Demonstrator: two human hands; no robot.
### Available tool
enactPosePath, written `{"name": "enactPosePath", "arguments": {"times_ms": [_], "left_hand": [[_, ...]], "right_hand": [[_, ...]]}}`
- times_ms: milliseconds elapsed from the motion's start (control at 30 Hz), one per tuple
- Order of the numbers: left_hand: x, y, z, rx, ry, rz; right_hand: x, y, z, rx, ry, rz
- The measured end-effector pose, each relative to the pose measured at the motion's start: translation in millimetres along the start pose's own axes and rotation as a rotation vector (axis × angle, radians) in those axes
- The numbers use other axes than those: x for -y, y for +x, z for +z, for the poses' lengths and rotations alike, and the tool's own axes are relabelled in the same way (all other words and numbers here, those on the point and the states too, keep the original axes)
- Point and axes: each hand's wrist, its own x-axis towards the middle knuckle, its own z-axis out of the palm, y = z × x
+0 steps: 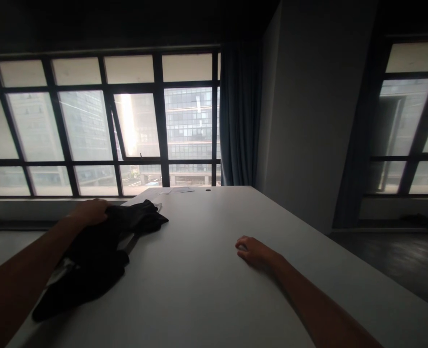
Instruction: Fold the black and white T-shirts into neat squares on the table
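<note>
A crumpled black garment (98,261) lies along the left side of the white table (199,270), with small pale patches showing among its folds. My left hand (95,211) is closed on its upper edge, and the fingertips are partly lost in the dark cloth. To the right, well apart from the cloth, my right hand (253,251) rests low over the tabletop with its fingers loosely curled in. I see nothing held in it; a small gap shows between thumb and forefinger.
Papers (179,190) lie at the table's far end, near a dark round cable hole (208,190). Beyond stand large windows (137,125), a blue curtain (239,116) and a wide grey pillar (304,116). Dark floor (388,256) shows past the table's right edge.
</note>
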Motion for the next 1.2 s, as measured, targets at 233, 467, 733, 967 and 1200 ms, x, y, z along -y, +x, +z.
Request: {"name": "enactPosePath", "arguments": {"times_ms": [233,467,733,967,1200], "left_hand": [[-180,-5,121.5,0.472,-0.202,0.263],[-314,-65,144.8,0.728,-0.545,0.624],[-195,-60,146.6,0.422,-0.411,0.097],[-110,-72,142.4,0.321,0.058,-0.345],[-124,-76,133.1,0.314,0.079,-0.11]], "right_hand": [[-2,-11,-5,-0.025,0.058,0.061],[-17,-10,-5,-0.177,0.088,-0.018],[-12,-13,-22,-0.212,-0.284,0.184],[-6,-22,-41,-0.376,-0.253,0.113],[3,-29,-48,-0.143,0.225,0.08]]}}
